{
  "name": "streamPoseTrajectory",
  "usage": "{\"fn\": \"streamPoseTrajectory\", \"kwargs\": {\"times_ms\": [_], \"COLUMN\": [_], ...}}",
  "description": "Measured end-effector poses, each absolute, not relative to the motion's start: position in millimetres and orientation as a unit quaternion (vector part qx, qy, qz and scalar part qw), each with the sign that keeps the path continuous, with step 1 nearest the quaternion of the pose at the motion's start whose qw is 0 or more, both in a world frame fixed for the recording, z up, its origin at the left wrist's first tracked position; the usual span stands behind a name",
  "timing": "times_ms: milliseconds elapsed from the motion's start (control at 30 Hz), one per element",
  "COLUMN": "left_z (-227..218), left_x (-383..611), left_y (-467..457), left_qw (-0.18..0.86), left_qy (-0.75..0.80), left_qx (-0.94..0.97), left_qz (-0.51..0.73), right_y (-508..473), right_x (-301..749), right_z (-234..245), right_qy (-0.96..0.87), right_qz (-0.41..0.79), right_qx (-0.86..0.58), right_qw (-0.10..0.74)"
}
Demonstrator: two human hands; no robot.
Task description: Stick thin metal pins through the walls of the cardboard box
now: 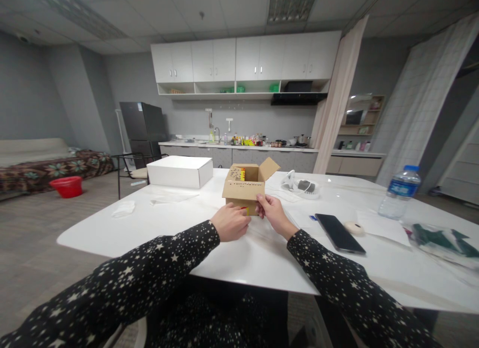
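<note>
A small brown cardboard box (243,191) stands on the white table in front of me, its top flaps folded outward. Some red and yellow print or tape shows inside it and low on its front. My right hand (275,213) is closed, with thumb and fingers pinching the right edge of the front flap. Against the lower front of the box, my left hand (232,222) is closed with its fingers curled; its fingertips are partly hidden. The far flap at the right sticks up at a slant.
Behind the box at left is a white carton (179,172). White cabled gear (299,183) lies at right. Nearer are a black phone (340,233), a round beige item (354,228), a water bottle (400,192) and a plastic bag (445,240). A crumpled tissue (123,208) lies left.
</note>
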State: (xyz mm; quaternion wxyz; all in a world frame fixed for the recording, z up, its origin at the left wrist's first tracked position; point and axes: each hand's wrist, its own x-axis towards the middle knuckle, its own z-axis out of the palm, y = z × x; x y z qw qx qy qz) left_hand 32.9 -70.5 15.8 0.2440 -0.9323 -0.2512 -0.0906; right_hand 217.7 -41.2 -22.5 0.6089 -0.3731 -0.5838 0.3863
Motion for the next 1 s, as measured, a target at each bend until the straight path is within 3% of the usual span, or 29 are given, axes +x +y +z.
{"fn": "streamPoseTrajectory", "kwargs": {"times_ms": [467,1000], "left_z": [91,92], "left_x": [43,53], "left_y": [-60,-21], "left_qw": [0.282,0.279], "left_qy": [-0.321,-0.382], "left_qx": [-0.883,-0.872], "left_qz": [-0.192,-0.127], "right_y": [-46,-43], "right_x": [217,218], "right_z": [-25,-24], "right_qy": [-0.573,-0.573], "right_qz": [0.400,0.396], "right_qx": [-0.373,-0.378], "right_qw": [0.610,0.609]}}
